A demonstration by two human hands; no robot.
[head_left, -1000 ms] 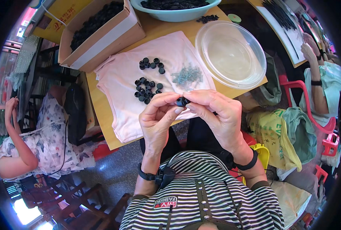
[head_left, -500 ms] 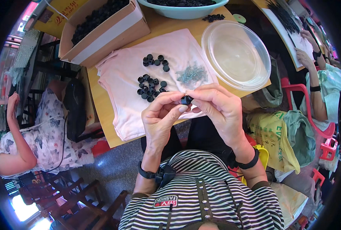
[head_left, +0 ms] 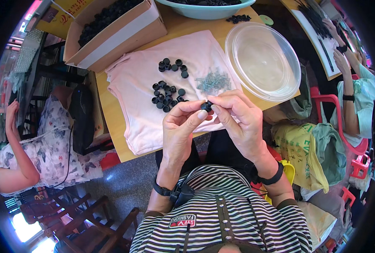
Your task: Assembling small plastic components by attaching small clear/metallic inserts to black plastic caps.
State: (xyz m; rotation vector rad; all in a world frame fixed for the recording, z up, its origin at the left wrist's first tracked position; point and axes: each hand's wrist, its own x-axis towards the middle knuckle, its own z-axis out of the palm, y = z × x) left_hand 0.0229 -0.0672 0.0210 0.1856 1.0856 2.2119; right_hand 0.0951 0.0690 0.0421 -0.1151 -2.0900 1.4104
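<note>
Between the fingertips of both my hands is a small round black cap (head_left: 206,106), held over the near edge of a pink cloth (head_left: 143,122). My left hand (head_left: 180,123) pinches it from the left, thumb and index finger closed on it. From the right, my right hand (head_left: 240,118) grips the same piece with thumb and index finger. Any smaller part inside the cap is hidden by the fingers. Beyond my hands on the cloth lie several loose black caps (head_left: 166,96) in two groups. A heap of thin silvery metal pieces, screw-like (head_left: 213,82), lies beside them.
A cardboard box (head_left: 124,38) of black parts stands back left on the wooden table (head_left: 111,143). A pale blue basin (head_left: 204,12) sits at the back, a clear plastic tub (head_left: 263,61) at the right. Co-workers sit left and right; sacks (head_left: 297,147) lean by my right side.
Both hands have shifted slightly, and the fingers have changed their hold around the black cap. The view has moved a little. On the right, the co-worker's hands have moved.
</note>
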